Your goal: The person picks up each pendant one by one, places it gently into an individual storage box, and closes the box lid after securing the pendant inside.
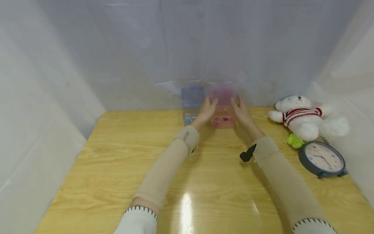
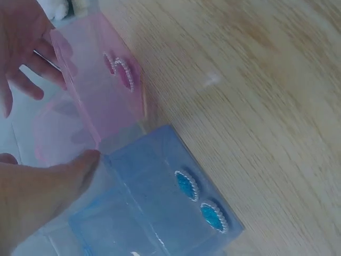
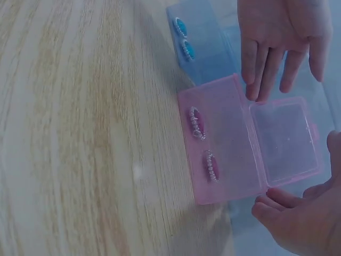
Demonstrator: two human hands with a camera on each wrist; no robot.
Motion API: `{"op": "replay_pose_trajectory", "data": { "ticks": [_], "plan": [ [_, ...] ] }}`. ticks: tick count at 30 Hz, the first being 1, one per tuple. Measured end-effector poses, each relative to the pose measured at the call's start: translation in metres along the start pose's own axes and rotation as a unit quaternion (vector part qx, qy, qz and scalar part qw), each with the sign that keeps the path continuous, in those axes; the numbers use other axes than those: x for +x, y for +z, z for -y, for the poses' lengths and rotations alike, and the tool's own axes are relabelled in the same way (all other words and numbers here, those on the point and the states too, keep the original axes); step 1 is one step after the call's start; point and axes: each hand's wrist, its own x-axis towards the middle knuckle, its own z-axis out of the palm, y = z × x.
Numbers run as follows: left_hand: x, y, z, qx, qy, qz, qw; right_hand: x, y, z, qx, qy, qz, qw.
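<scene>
A see-through pink plastic box (image 1: 223, 122) stands at the table's far edge, its lid (image 3: 285, 141) swung open and back. Two dark pink oval gems with beaded rims decorate its front. My left hand (image 1: 206, 110) is at the box's left side, fingers straight, by the hinge corner. On the other side, my right hand (image 1: 243, 113) has its fingertips at the opposite hinge corner, fingers loosely extended. Just left of my left hand stands a matching blue box (image 2: 170, 186) with turquoise oval gems (image 2: 213, 217), its lid (image 1: 193, 96) also raised.
On the right side of the wooden table (image 1: 131, 156) lie a white plush bear (image 1: 304, 117) in a striped top, a small yellow-green object (image 1: 295, 141) and a round dark-framed clock (image 1: 322, 158). A pale sheet (image 1: 140, 55) hangs behind the table.
</scene>
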Motion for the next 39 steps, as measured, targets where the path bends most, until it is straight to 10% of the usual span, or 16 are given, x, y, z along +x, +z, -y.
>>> {"op": "replay_pose_trajectory", "data": {
  "ticks": [12, 39],
  "plan": [
    [-0.001, -0.003, 0.003, -0.011, 0.036, 0.017, 0.9991, -0.006, -0.001, 0.007, 0.058, -0.009, -0.019, 0.998],
    [-0.012, 0.019, 0.022, 0.083, 0.039, -0.022, 0.9955, -0.019, 0.006, -0.027, -0.077, -0.063, -0.021, 0.995]
  ]
}}
